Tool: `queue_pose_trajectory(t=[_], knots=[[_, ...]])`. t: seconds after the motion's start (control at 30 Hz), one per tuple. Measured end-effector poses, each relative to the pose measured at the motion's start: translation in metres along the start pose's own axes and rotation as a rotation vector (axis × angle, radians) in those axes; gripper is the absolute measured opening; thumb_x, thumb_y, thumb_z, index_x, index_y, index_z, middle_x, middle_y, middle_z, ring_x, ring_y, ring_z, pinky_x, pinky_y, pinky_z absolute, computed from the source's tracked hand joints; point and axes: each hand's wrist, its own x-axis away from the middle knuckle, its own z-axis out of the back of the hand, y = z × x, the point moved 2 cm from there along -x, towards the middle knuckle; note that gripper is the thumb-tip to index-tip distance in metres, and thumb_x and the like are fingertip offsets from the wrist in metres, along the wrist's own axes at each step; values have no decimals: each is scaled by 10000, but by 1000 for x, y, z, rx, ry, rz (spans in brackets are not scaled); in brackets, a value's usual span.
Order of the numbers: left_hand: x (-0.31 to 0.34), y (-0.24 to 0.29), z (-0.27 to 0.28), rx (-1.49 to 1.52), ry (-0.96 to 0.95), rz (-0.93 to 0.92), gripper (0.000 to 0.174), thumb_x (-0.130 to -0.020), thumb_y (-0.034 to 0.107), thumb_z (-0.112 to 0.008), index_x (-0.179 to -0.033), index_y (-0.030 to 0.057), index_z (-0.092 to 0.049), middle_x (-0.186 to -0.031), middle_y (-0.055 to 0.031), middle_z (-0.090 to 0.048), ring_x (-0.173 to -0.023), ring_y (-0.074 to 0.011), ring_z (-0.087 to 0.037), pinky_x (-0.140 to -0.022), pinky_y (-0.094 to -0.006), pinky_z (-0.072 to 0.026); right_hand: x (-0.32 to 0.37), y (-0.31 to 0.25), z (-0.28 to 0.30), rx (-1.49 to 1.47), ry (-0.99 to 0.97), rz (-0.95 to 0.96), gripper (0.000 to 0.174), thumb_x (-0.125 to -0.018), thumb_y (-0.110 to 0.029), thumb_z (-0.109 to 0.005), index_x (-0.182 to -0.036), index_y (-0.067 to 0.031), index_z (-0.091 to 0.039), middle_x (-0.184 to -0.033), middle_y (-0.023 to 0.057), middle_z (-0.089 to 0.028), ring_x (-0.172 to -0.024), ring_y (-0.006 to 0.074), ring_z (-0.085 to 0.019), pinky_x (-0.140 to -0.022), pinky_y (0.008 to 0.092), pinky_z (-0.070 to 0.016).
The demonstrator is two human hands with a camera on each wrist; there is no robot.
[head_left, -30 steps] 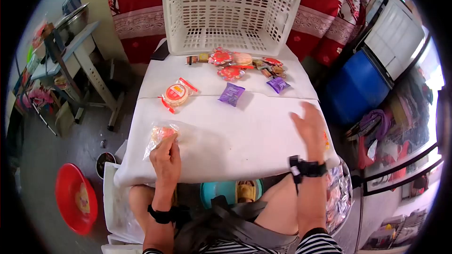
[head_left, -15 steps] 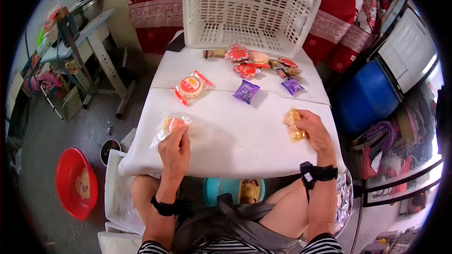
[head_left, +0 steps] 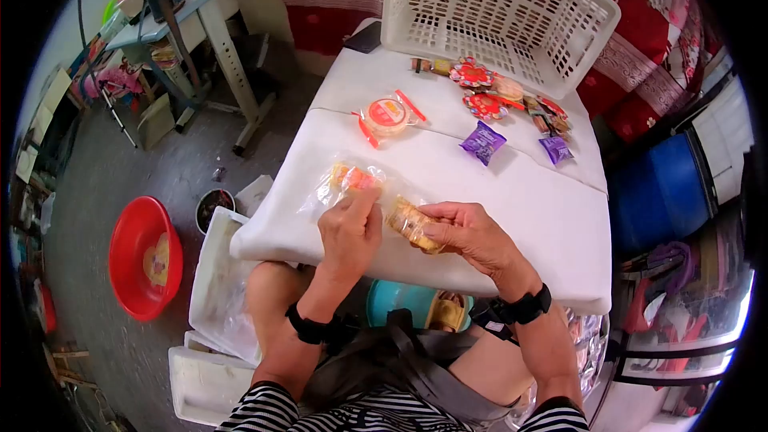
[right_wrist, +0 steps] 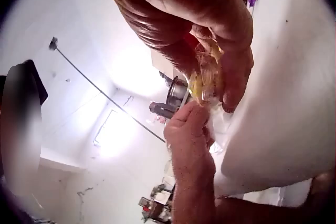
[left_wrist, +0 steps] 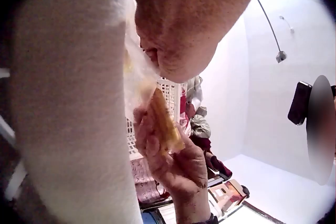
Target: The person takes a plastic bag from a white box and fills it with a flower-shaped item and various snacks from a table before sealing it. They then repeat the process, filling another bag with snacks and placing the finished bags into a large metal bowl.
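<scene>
In the head view the left hand pinches the edge of a clear plastic bag that lies on the white table, with a pink-and-yellow item inside. Just right of the bag, the right hand grips a yellow wrapped snack between thumb and fingers. The left wrist view shows this yellow snack in the right hand, close to the bag. From the right wrist, the left hand appears with curled fingers just below the snack.
Farther back on the table lie a round red-and-white packet, two purple packets and a row of small snacks. A white crate stands tipped behind them. A red basin is on the floor at left.
The right hand reached to the table's right side, took hold of the yellow snack and brought it left, beside the bag. The left hand kept its pinch on the bag. The head view shifted.
</scene>
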Motion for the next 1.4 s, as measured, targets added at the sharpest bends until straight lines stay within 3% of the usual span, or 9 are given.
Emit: queue_pose_trajectory(t=[0.17, 0.37, 0.57, 0.77, 0.97, 1.1, 1.27, 1.33, 1.4], knots=[[2, 7, 1, 5, 11, -51, 187, -718, -17, -595, -895, 38, -616, -663, -134, -580, -605, -309, -585, -520, -373, -458, -1, -14, -12, 452, 302, -142, 344, -813, -185, -679, -1064, 28, -581, -818, 34, -629, -661, 95, -606, -586, 207, -513], [1, 16, 7, -41, 11, -81, 188, -705, -13, -604, -890, 22, -604, -648, -111, -565, -619, -285, -580, -515, -365, -451, -22, 0, -8, 197, 230, 102, 265, -815, -151, -662, -1019, 6, -600, -771, 28, -617, -629, 90, -591, -591, 215, -516], [5, 14, 4, -48, -9, -92, 179, -736, -10, -586, -911, 15, -614, -680, -134, -587, -618, -301, -589, -532, -375, -457, -49, 23, -26, 106, 128, 98, 122, -820, -73, -601, -889, 27, -610, -839, 50, -626, -689, 126, -607, -640, 255, -527], [10, 11, 2, -52, -29, -63, 174, -756, 0, -569, -919, 23, -626, -713, -151, -608, -645, -320, -598, -563, -387, -464, -69, 46, -30, 373, 430, 272, 41, -772, -10, -580, -790, 26, -571, -652, 62, -589, -554, 123, -551, -459, 265, -455], [9, 7, 8, -41, 2, -72, 203, -744, 3, -573, -937, 29, -630, -741, -159, -618, -667, -339, -600, -573, -401, -465, -60, 42, -44, 284, 308, 286, 72, -814, -23, -551, -809, 44, -579, -634, 26, -566, -561, 85, -511, -482, 245, -416], [5, 5, 12, -29, 4, -29, 183, -771, 12, -571, -945, 4, -627, -767, -174, -628, -681, -351, -608, -593, -405, -476, -53, 33, -48, 44, 67, 85, 207, -860, -68, -529, -1033, 38, -571, -918, 55, -606, -792, 117, -579, -691, 270, -511], [5, 5, 12, -40, -97, 45, 149, -787, 22, -563, -920, 19, -630, -759, -184, -613, -677, -357, -596, -581, -408, -456, -56, 27, -44, -119, -47, 58, 262, -754, -65, -467, -968, 38, -578, -824, 76, -616, -715, 153, -601, -667, 300, -527], [3, 4, 15, -33, -93, 35, 144, -787, 23, -563, -914, 19, -629, -752, -183, -611, -672, -358, -591, -579, -413, -451, -49, 5, -33, 589, 105, 7, 226, -814, -157, -558, -958, 12, -602, -810, 69, -620, -738, 151, -603, -634, 281, -500], [2, 5, 16, -164, -121, -15, 113, -780, 36, -574, -880, 19, -622, -704, -166, -594, -658, -351, -579, -578, -419, -443, -44, -7, -22, 729, 323, 169, 233, -810, -188, -590, -929, 11, -605, -784, 84, -622, -699, 150, -596, -612, 282, -489]])
